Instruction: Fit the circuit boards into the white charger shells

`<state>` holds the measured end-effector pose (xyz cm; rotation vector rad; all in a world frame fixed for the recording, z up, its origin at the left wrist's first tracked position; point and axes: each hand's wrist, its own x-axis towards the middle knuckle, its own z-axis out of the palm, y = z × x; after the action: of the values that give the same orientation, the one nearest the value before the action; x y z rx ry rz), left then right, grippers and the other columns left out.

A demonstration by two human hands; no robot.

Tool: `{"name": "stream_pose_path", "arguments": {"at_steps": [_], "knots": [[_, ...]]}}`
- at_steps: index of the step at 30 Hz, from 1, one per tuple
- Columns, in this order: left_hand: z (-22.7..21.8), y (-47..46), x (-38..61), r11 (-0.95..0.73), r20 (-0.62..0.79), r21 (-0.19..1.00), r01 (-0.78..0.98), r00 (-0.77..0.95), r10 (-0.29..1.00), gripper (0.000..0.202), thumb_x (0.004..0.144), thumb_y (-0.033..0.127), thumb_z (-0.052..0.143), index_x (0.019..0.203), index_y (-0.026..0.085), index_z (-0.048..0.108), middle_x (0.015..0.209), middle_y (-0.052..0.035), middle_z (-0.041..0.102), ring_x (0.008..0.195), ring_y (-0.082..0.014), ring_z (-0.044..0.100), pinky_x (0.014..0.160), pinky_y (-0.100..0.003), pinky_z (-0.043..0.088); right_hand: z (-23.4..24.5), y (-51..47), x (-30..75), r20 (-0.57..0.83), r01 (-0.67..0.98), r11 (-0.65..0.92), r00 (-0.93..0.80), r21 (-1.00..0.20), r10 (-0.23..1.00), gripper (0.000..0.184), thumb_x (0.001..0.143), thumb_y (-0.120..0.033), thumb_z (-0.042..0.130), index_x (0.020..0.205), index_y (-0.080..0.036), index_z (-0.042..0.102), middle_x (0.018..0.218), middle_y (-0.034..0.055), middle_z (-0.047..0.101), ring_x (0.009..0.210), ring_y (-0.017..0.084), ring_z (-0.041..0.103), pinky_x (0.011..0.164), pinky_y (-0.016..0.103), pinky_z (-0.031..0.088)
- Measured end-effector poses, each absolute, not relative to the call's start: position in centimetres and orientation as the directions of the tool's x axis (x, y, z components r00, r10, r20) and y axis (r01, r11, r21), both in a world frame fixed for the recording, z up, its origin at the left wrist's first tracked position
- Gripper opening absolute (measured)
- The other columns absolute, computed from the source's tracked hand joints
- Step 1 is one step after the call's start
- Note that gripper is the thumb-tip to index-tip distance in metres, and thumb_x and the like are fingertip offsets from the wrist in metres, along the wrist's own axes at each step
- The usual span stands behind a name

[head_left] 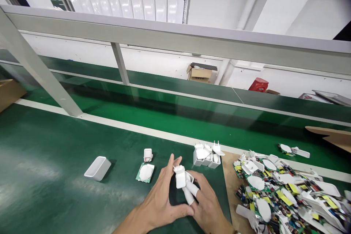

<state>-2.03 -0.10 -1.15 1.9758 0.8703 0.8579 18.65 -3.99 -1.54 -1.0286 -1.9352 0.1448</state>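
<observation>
My right hand (207, 199), with white covers on two fingertips, grips a small white plug piece (180, 177) in front of me. A white casing edge shows behind this piece, partly hidden by the fingers. My left hand (161, 193) curves around the left side with its fingers stretched and its thumb apart, the thumb tip by the right hand. Whether the left fingertips touch the piece is unclear. Left of my hands lies a green circuit board (145, 172) with a white round pad, wired to a small white plug part (148, 154). An open white casing (98, 168) lies farther left.
Several white casings (207, 159) holding plug parts stand beyond my right hand. At the right, a heap of circuit boards and plug parts (287, 193) covers brown cardboard. Another board (293, 150) lies on the green belt (164, 111) behind. A metal frame (46, 69) rises at left.
</observation>
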Motion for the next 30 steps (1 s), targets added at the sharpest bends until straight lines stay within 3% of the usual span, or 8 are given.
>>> {"name": "stream_pose_path", "arguments": {"at_steps": [6, 9, 12, 15, 18, 21, 26, 30], "knots": [[-1.1, 0.0, -2.1, -0.401, 0.218, 0.875, 0.27, 0.52, 0.826, 0.144, 0.076, 0.067, 0.086, 0.162, 0.043, -0.025, 0.174, -0.0162, 0.028, 0.159, -0.0444, 0.03, 0.122, -0.076, 0.032, -1.5, -3.9, 19.1, 0.608, 0.673, 0.581, -0.24, -0.458, 0.757, 0.041, 0.092, -0.004, 0.051, 0.125, -0.022, 0.068, 0.122, 0.0146, 0.07, 0.105, 0.027, 0.07, 0.085, 0.041, 0.064], [-1.2, 0.0, -1.8, -0.397, 0.195, 0.864, 0.311, 0.521, 0.831, 0.153, 0.071, 0.058, 0.095, 0.162, 0.042, -0.028, 0.171, -0.0178, 0.033, 0.156, -0.0439, 0.036, 0.12, -0.073, 0.038, -1.7, -3.8, 19.0, 0.53, 0.647, 0.524, -0.212, -0.554, 0.821, 0.042, 0.095, -0.009, 0.052, 0.128, -0.025, 0.071, 0.122, 0.0121, 0.072, 0.106, 0.027, 0.07, 0.089, 0.041, 0.064], [-1.3, -0.2, -1.6, -0.448, 0.258, 0.822, 0.353, 0.469, 0.844, 0.144, 0.075, 0.042, 0.094, 0.166, 0.038, -0.018, 0.162, -0.0191, 0.045, 0.145, -0.0426, 0.052, 0.111, -0.065, 0.053, -1.8, -3.9, 18.4, 0.421, 0.441, 0.401, -0.056, -0.803, 0.905, 0.036, 0.101, -0.022, 0.055, 0.133, -0.026, 0.071, 0.128, 0.0122, 0.073, 0.114, 0.027, 0.071, 0.099, 0.041, 0.061], [-1.1, -0.4, -1.4, -0.598, 0.471, 0.733, 0.325, 0.391, 0.791, 0.104, 0.093, 0.032, 0.075, 0.169, 0.034, 0.004, 0.139, -0.0152, 0.061, 0.124, -0.0344, 0.068, 0.102, -0.056, 0.06, -1.8, -4.0, 17.6, 0.085, 0.037, 0.084, 0.004, -0.996, 0.996, 0.042, 0.101, -0.049, 0.062, 0.131, -0.022, 0.074, 0.124, 0.0133, 0.077, 0.112, 0.029, 0.074, 0.098, 0.042, 0.061], [-0.6, -0.3, -1.4, -0.714, 0.629, 0.639, 0.285, 0.342, 0.699, 0.087, 0.1, 0.044, 0.068, 0.168, 0.029, 0.016, 0.124, -0.0133, 0.066, 0.11, -0.0297, 0.072, 0.094, -0.047, 0.064, -1.8, -4.0, 17.0, -0.12, -0.191, -0.126, -0.045, -0.974, 0.992, 0.058, 0.09, -0.067, 0.071, 0.124, -0.021, 0.078, 0.12, 0.0126, 0.078, 0.11, 0.032, 0.074, 0.098, 0.046, 0.061], [-0.2, -0.1, -1.4, -0.772, 0.689, 0.578, 0.266, 0.347, 0.636, 0.099, 0.092, 0.061, 0.074, 0.167, 0.026, 0.02, 0.121, -0.0143, 0.067, 0.102, -0.0283, 0.073, 0.086, -0.043, 0.065, -2.0, -4.1, 16.5, -0.17, -0.256, -0.17, -0.024, -0.951, 0.985, 0.059, 0.084, -0.07, 0.075, 0.116, -0.021, 0.082, 0.114, 0.0122, 0.08, 0.11, 0.033, 0.073, 0.103, 0.049, 0.057], [0.0, 0.0, -1.3, -0.799, 0.721, 0.537, 0.269, 0.346, 0.601, 0.101, 0.09, 0.055, 0.08, 0.166, 0.022, 0.023, 0.118, -0.0146, 0.07, 0.097, -0.0264, 0.072, 0.082, -0.04, 0.065, -2.2, -4.2, 15.9, -0.29, -0.414, -0.287, -0.059, -0.864, 0.955, 0.062, 0.073, -0.07, 0.085, 0.113, -0.022, 0.082, 0.107, 0.0116, 0.082, 0.103, 0.034, 0.076, 0.098, 0.051, 0.058], [-0.2, 0.0, -1.2, -0.804, 0.73, 0.523, 0.282, 0.338, 0.594, 0.102, 0.089, 0.057, 0.079, 0.166, 0.021, 0.023, 0.116, -0.015, 0.071, 0.095, -0.0266, 0.071, 0.08, -0.041, 0.065, -2.5, -4.4, 15.9, -0.312, -0.425, -0.301, -0.045, -0.854, 0.949, 0.059, 0.071, -0.065, 0.089, 0.111, -0.022, 0.083, 0.106, 0.0109, 0.082, 0.101, 0.034, 0.077, 0.093, 0.049, 0.06]]}}
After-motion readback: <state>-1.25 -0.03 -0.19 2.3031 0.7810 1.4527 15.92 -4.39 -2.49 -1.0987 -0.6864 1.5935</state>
